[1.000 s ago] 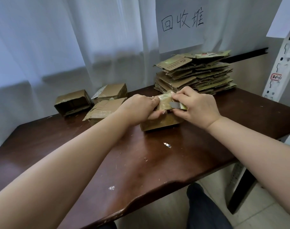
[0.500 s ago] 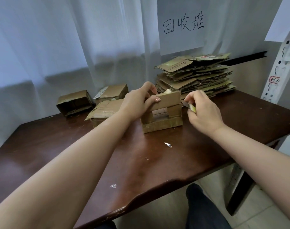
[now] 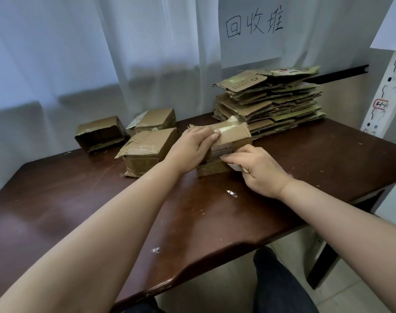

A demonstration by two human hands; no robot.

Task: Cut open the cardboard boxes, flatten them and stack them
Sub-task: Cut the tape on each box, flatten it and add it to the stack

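A small brown cardboard box (image 3: 233,137) stands in the middle of the dark wooden table (image 3: 328,159). My left hand (image 3: 190,147) presses on its taped top from the left. Low at the box's front face, my right hand (image 3: 258,170) grips a small pale cutter (image 3: 236,167); its blade end is hidden against the cardboard. A tall stack of flattened boxes (image 3: 269,100) sits behind, at the back right. Three more uncut boxes (image 3: 147,150) (image 3: 154,119) (image 3: 100,133) lie to the left.
A small blade piece (image 3: 232,193) and scraps of tape (image 3: 155,250) lie on the table in front of the box. A white curtain with a handwritten paper sign (image 3: 252,30) hangs behind. A white metal rack upright (image 3: 382,102) stands at the right. My legs show below the table edge.
The box's lifted flap has come down and my left hand now lies flat on top. My right hand has moved from the box's right side down to its front face.
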